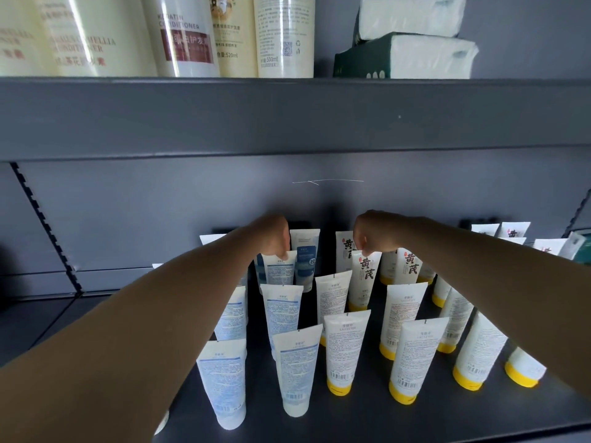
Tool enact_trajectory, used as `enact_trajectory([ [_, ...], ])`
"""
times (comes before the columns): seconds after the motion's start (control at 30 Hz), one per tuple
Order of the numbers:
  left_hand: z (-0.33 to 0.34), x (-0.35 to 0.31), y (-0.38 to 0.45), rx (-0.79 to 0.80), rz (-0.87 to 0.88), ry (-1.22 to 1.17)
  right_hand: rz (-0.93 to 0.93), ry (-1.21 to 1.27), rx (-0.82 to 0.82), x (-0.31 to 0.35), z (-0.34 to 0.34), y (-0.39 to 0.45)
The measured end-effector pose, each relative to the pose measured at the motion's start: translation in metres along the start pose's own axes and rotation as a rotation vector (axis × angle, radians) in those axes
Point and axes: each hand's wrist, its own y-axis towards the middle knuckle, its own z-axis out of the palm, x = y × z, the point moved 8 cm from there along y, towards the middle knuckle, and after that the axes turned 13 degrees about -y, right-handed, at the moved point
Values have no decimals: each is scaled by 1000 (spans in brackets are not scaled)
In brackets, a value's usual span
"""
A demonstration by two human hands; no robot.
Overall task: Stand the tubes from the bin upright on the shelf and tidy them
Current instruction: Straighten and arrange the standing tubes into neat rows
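Note:
Several white tubes stand cap-down on the dark grey shelf. Blue-printed tubes fill the left rows, yellow-capped ones the right rows. My left hand reaches to the back and pinches the top edge of a blue-printed tube. My right hand reaches in beside it and pinches the top of a yellow-capped tube with large black characters. Both arms cross over the front rows. No bin is in view.
The upper shelf edge hangs just above my hands and carries tall conditioner bottles and tissue packs. More tubes stand at the far right back. A slotted upright runs down the left.

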Motion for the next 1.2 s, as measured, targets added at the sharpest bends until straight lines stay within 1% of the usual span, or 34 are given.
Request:
enact_trajectory([
  [0.17, -3, -4, -2, -2, -13, 5, 14, 26, 8, -1, 0, -1],
  [0.33, -5, -17, 3, -42, -20, -35, 8, 29, 9, -1, 0, -1],
  [0.47, 2, -24, 8, -26, -38, -50, 11, 56, -1, -2, 1, 0],
  [0.57, 8, -25, 9, -33, 0, -39, 10, 63, -8, -3, 1, 0],
  [0.67, 2, -25, 6, -98, 54, -106, 19, 71, 5, -6, 3, 0],
  [0.73, 0, -28, 4, -99, 98, -105, 29, 93, 10, -10, 2, -3],
  [0.83, 6, -32, 0, -21, 123, -69, 28, 114, 5, -13, 0, -7],
  [1.03, 9, -36, -5, 64, 114, -6, -18, 78, 25, -2, 0, 0],
  [1.2, 10, -39, -4, 17, 164, 116, -18, 113, 25, -4, 0, -2],
])
